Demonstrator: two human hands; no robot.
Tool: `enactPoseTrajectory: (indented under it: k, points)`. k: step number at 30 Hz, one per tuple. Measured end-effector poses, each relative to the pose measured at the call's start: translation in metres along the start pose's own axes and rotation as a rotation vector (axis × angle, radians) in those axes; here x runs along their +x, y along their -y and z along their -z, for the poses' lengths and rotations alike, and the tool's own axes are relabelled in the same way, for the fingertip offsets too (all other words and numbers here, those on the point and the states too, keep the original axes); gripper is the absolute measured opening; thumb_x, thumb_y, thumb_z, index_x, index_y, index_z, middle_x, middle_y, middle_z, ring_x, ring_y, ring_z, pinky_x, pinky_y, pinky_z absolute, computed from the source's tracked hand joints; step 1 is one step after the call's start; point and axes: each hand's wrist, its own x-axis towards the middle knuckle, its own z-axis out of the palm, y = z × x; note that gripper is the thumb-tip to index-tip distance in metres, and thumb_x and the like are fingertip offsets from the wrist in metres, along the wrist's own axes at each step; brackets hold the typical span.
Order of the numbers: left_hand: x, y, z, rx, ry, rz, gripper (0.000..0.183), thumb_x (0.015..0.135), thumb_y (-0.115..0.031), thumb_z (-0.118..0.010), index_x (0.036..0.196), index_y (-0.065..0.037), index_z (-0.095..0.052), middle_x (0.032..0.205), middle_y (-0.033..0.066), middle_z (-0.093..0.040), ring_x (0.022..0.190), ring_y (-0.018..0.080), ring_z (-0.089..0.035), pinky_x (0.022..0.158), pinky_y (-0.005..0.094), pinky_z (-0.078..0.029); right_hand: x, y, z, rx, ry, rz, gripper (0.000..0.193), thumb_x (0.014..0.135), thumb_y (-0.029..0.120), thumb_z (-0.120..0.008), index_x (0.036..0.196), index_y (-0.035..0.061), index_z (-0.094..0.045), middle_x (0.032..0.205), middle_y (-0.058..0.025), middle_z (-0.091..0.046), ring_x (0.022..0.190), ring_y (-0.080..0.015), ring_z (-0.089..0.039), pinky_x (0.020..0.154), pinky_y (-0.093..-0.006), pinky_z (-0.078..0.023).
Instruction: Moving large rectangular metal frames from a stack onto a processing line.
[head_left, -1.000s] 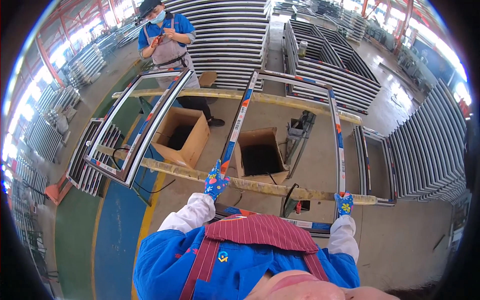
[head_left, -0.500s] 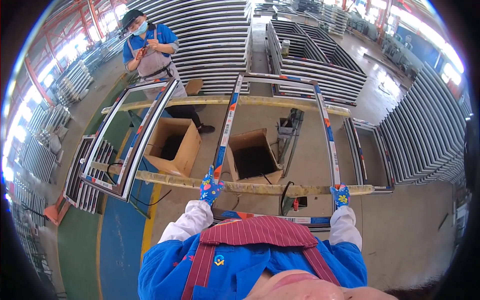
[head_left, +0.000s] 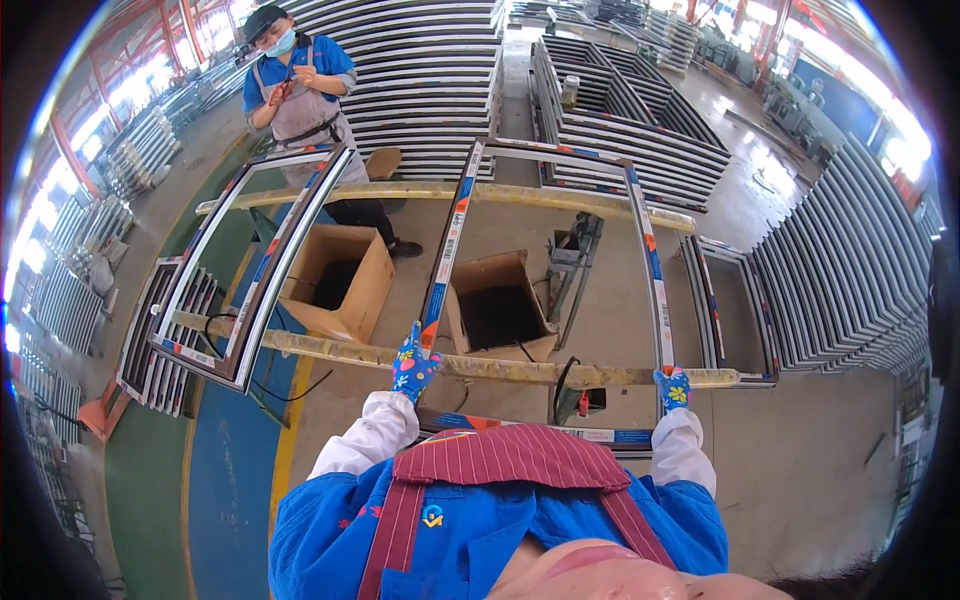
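A rectangular window frame (head_left: 655,282) with dark and white edges and printed tape lies across two wrapped rails. My left hand (head_left: 414,368), in a blue flowered glove, is closed around the near end of its left side bar. The matching gloved right hand (head_left: 674,389) grips the near end of the right side bar. Both hands are close to the near rail (head_left: 520,371); the far rail (head_left: 560,199) runs under the frame's far part. The frame's near bar (head_left: 600,435) is partly hidden by my apron. To the left, a second frame (head_left: 272,262) rests tilted on the rails.
Two open cardboard boxes (head_left: 378,290) stand on the floor below the rails. Behind the left frame a masked co-worker (head_left: 300,95) holds a small item in both hands. Stacks of frames (head_left: 640,150) rise at the back and right (head_left: 850,260). A dark cable hangs over the near rail.
The whole scene has shifted slightly left in the picture. Both my hands keep their hold on the frame, which stays on the rails.
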Motion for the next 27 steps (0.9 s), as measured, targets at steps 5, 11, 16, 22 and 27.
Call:
enactPoseTrajectory:
  k: [5, 11, 16, 22, 27]
  points:
    - [0.0, 0.014, -0.008, -0.029, -0.02, -0.045, 0.083, 0.072, -0.024, -0.068, 0.139, -0.009, -0.021, 0.119, 0.0255, -0.049, 0.109, 0.0396, -0.048, 0.091, 0.0432, -0.04, -0.004, 0.007, 0.001, 0.011, -0.031, 0.024, 0.038, 0.066, 0.032, -0.059, 0.09, 0.0033, -0.056, 0.084, -0.0217, -0.062, 0.08, -0.0387, -0.059, 0.069, -0.0449, -0.048]
    - [0.001, 0.019, -0.013, 0.001, -0.043, -0.074, 0.083, 0.073, -0.026, -0.067, 0.139, -0.009, -0.02, 0.118, 0.0266, -0.049, 0.108, 0.0397, -0.048, 0.09, 0.0436, -0.04, 0.0, 0.005, 0.0, 0.048, -0.005, 0.0, 0.041, 0.066, 0.032, -0.06, 0.091, 0.0, -0.055, 0.086, -0.0234, -0.062, 0.081, -0.0383, -0.06, 0.07, -0.0438, -0.048]
    - [0.002, 0.011, -0.01, 0.008, -0.031, -0.091, 0.082, 0.073, -0.025, -0.066, 0.139, -0.008, -0.021, 0.117, 0.0265, -0.049, 0.106, 0.0398, -0.049, 0.089, 0.0427, -0.041, 0.003, -0.003, -0.011, 0.026, -0.058, 0.021, 0.041, 0.065, 0.031, -0.06, 0.091, -0.0008, -0.055, 0.084, -0.023, -0.062, 0.081, -0.038, -0.06, 0.07, -0.0433, -0.048]
    - [0.01, 0.024, -0.01, 0.011, -0.041, -0.085, 0.082, 0.073, -0.027, -0.066, 0.139, -0.006, -0.021, 0.116, 0.0256, -0.05, 0.104, 0.0392, -0.051, 0.088, 0.0423, -0.042, -0.001, 0.008, -0.016, 0.051, -0.073, 0.001, 0.037, 0.065, 0.029, -0.061, 0.087, 0.0002, -0.056, 0.084, -0.0229, -0.062, 0.08, -0.0386, -0.06, 0.07, -0.0432, -0.048]
    - [0.03, 0.032, -0.003, 0.039, 0.02, -0.077, 0.08, 0.074, -0.029, -0.065, 0.138, -0.006, -0.022, 0.117, 0.0247, -0.049, 0.105, 0.0387, -0.05, 0.087, 0.0423, -0.042, -0.004, 0.014, -0.03, 0.032, -0.129, -0.029, 0.036, 0.065, 0.029, -0.062, 0.088, 0.0009, -0.056, 0.084, -0.0219, -0.062, 0.08, -0.0379, -0.06, 0.07, -0.0428, -0.048]
